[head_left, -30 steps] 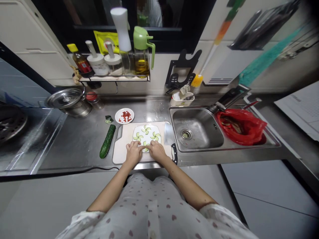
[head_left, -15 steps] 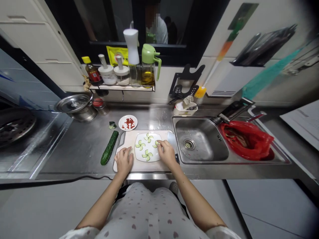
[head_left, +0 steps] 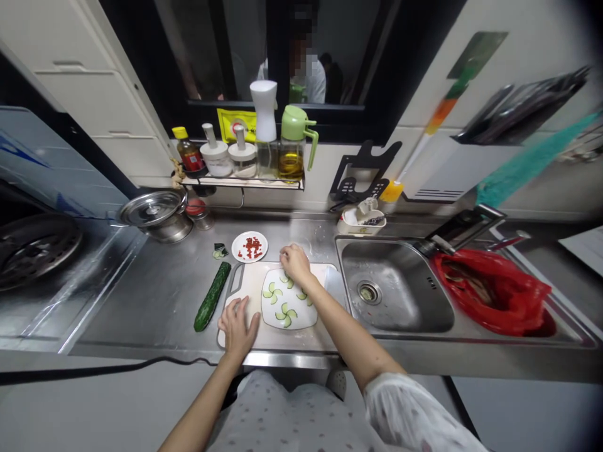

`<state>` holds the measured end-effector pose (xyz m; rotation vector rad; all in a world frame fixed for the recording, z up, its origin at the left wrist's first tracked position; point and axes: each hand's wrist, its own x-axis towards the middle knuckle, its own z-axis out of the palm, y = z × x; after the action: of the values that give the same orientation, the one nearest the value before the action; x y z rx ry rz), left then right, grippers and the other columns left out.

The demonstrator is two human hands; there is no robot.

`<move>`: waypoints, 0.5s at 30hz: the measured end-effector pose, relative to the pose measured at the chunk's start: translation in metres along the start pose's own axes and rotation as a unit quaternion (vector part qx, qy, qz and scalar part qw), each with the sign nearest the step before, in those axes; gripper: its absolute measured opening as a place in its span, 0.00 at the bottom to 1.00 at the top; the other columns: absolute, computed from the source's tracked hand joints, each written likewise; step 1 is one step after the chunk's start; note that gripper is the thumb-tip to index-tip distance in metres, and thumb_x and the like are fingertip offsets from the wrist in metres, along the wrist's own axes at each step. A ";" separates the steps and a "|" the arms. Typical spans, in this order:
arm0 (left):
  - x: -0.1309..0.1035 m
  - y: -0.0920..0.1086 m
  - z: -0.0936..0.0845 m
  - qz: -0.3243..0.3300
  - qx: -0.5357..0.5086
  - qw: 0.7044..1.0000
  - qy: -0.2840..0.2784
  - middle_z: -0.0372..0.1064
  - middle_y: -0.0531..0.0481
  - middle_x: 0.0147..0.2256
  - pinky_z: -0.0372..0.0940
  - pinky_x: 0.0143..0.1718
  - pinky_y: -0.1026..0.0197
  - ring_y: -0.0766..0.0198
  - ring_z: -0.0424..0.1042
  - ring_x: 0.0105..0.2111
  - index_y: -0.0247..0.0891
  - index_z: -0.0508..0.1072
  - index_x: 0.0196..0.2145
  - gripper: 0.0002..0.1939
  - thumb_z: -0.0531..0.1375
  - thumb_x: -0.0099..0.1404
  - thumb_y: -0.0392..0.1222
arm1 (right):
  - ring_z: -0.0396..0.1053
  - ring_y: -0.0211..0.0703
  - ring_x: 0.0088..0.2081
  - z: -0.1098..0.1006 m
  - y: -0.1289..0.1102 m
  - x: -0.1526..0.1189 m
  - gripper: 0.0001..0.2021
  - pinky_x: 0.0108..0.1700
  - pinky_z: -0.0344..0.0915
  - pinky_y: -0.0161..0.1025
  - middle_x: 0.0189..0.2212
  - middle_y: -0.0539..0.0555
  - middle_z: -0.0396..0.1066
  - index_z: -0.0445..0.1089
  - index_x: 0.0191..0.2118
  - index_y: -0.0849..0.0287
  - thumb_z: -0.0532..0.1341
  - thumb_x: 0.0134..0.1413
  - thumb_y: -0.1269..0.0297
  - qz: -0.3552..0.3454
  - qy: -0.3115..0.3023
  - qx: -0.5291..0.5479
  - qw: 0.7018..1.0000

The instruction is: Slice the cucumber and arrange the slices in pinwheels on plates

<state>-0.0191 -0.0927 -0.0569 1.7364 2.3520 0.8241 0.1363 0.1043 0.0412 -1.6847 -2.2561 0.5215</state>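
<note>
A white square plate (head_left: 301,319) bears several pinwheels of green-edged cucumber slices. It lies on a pale cutting board (head_left: 249,285). My left hand (head_left: 239,326) rests on the board left of the plate, fingers spread and holding nothing. Over the plate's far edge is my right hand (head_left: 296,262), its fingers bent together and pointing left; whether anything is between the fingertips is too small to tell. A small round plate (head_left: 241,240) with chopped red pieces (head_left: 253,247) stands just beyond the board. A whole cucumber (head_left: 213,296) lies left of the board.
To the right are the sink (head_left: 396,285) and a red plastic bag (head_left: 490,292). A lidded steel pot (head_left: 164,220) and a red-topped jar (head_left: 200,215) stand at the back left. Above the counter, a rack (head_left: 245,182) carries bottles and seasoning jars. Cucumber scraps (head_left: 219,251) lie beside the small plate.
My right hand has moved from the right-hand pinwheel to beyond the plate's far edge, nearer the small plate. My left hand stays on the board. The view has shifted a little.
</note>
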 end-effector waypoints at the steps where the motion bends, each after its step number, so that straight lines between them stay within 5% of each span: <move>1: 0.000 -0.001 0.002 0.000 -0.003 1.000 0.002 0.59 0.37 0.56 0.47 0.58 0.40 0.46 0.56 0.57 0.39 0.65 0.59 0.26 0.54 0.67 0.51 | 0.63 0.46 0.47 0.004 -0.003 0.013 0.14 0.45 0.59 0.37 0.43 0.57 0.70 0.75 0.46 0.56 0.53 0.62 0.65 -0.006 -0.010 -0.015 1.000; 7: 0.001 -0.006 0.010 -0.008 -0.014 1.000 0.011 0.60 0.37 0.56 0.48 0.57 0.40 0.46 0.57 0.57 0.41 0.66 0.58 0.25 0.55 0.66 0.51 | 0.61 0.48 0.49 0.034 -0.028 0.075 0.14 0.45 0.58 0.39 0.46 0.57 0.69 0.76 0.45 0.53 0.54 0.61 0.66 -0.046 -0.071 -0.058 0.995; 15: 0.001 -0.011 0.012 -0.007 -0.020 1.000 0.020 0.60 0.38 0.55 0.49 0.57 0.40 0.46 0.58 0.57 0.41 0.66 0.58 0.25 0.54 0.66 0.52 | 0.59 0.50 0.49 0.078 -0.040 0.112 0.14 0.47 0.56 0.42 0.46 0.58 0.69 0.76 0.44 0.53 0.53 0.61 0.68 -0.058 -0.089 -0.071 0.992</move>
<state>-0.0245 -0.0893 -0.0722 1.7011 2.3542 0.9045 0.0374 0.1927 -0.0105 -1.6161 -2.5550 0.5140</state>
